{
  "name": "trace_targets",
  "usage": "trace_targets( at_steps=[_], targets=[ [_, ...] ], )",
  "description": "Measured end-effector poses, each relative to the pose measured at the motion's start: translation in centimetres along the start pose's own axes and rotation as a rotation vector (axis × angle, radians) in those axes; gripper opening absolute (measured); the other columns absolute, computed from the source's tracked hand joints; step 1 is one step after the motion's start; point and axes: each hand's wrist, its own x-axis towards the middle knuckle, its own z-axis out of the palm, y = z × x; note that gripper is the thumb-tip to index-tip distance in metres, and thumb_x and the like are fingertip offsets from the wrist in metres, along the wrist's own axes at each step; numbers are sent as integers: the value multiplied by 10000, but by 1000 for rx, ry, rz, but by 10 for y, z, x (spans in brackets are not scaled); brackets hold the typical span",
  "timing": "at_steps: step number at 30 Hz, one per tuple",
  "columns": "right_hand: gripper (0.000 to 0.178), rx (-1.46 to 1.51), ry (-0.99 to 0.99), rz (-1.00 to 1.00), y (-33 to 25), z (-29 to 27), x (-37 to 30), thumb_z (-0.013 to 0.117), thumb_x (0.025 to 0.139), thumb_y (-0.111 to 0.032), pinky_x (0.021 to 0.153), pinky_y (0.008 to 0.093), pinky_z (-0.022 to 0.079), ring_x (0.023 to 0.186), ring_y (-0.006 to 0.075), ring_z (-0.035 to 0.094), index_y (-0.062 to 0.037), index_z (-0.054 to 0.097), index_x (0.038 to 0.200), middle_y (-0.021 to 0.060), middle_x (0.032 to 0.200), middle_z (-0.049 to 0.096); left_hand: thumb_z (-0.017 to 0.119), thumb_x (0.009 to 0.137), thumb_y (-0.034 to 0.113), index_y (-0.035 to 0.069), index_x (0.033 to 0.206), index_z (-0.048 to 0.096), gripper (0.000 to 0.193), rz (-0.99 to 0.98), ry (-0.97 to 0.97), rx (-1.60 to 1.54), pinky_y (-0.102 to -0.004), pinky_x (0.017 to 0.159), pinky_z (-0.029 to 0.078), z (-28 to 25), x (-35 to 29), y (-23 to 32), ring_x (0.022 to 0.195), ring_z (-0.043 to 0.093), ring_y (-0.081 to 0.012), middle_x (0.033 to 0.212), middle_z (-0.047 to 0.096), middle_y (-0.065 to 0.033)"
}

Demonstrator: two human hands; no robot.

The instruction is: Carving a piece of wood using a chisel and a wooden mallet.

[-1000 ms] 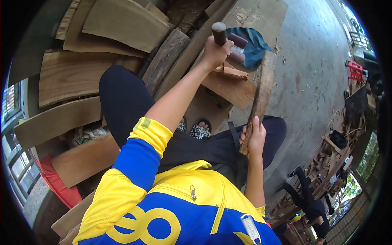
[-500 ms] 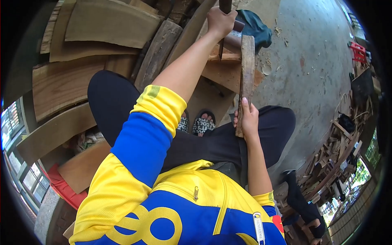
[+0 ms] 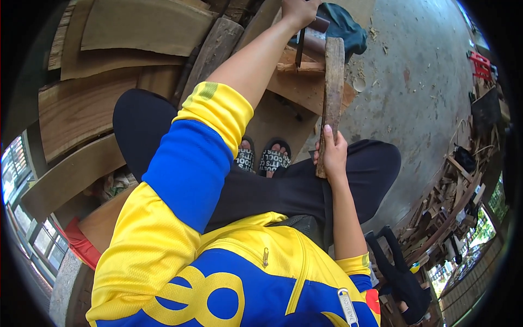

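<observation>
At the top edge my left hand (image 3: 300,12) is closed round a chisel (image 3: 300,48), whose dark blade points down. Its tip meets a light strip of wood (image 3: 305,67); the handle is cut off by the picture's edge. My right hand (image 3: 333,154) grips the lower end of a long, rough wooden club (image 3: 333,82) above my right thigh. The club's upper end rises just right of the blade, apart from it in the picture. A brown board (image 3: 297,90) lies below the wood strip, and dark green cloth (image 3: 348,32) is bunched behind the club.
Wide planks (image 3: 136,30) and a thick beam (image 3: 213,57) are stacked on my left. Wood shavings are scattered over the concrete floor (image 3: 406,109). At the right lie a red plastic stool (image 3: 479,65) and heaped wood scraps (image 3: 441,212). Another person (image 3: 400,278) is at the lower right.
My left hand and the chisel sit slightly higher in the picture. The club has shifted a little up and right with my right hand. The other person at lower right has changed posture.
</observation>
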Motion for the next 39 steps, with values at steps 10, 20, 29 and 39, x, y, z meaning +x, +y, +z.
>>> trace_targets(
  at_steps=[10, 20, 29, 39],
  targets=[
    [375, -18, 16, -25, -1, 0, -5, 519, 979, -413, 363, 258, 426, 418, 110, 508, -57, 481, 866, 40, 610, 524, 702, 802, 136, 25, 856, 605, 157, 296, -437, -490, -349, 631, 494, -63, -91, -6, 713, 642, -220, 750, 638, -118],
    [361, -152, 393, -442, -52, -42, -127, 559, 963, -396, 403, 201, 374, 474, 74, 489, -58, 456, 1036, 28, 711, 542, 768, 613, 59, 71, 885, 527, 364, 527, -571, -368, -439, 759, 470, -59, -171, -4, 868, 590, -355, 837, 583, -144],
    [627, -442, 453, -975, -92, -25, -177, 486, 966, -500, 470, 205, 372, 533, 113, 467, 82, 379, 1175, 134, 845, 527, 758, 642, 94, 46, 851, 500, 335, 417, -437, -438, -450, 693, 466, -58, -159, -10, 793, 597, -388, 763, 583, -170],
    [720, -420, 513, -618, -99, -50, -187, 576, 911, -536, 490, 205, 358, 552, 95, 478, 31, 396, 1318, 79, 814, 580, 790, 690, 209, 31, 822, 534, 339, 365, -448, -445, -473, 689, 503, -50, -134, -7, 796, 630, -408, 761, 635, -195]
  ],
)
